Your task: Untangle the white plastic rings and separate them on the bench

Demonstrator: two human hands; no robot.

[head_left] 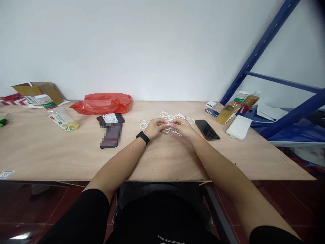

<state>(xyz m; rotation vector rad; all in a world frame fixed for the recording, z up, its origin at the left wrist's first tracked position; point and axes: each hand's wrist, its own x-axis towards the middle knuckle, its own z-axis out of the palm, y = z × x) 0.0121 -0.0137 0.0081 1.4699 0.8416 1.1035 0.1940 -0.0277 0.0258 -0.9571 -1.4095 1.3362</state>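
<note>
White cord (189, 119) tied in several loops and knots lies at the middle of the wooden table (167, 162). Between the fingertips of my left hand (156, 126) a piece of this cord is pinched. My right hand (183, 126) meets it there, thumb and forefinger closed on the same knotted part. More loops (143, 122) stick out to the left of my left hand, and a short cord end (179, 134) pokes out below my right hand. My fingers hide the exact spot being gripped.
To the right lie a phone (207, 129), a white case (239, 127) and a drink bottle (230, 110). On the left are a dark package (111, 130), a red plastic bag (106, 103), another bottle (61, 117) and a cardboard box (48, 90). A blue metal frame (261, 51) rises at right.
</note>
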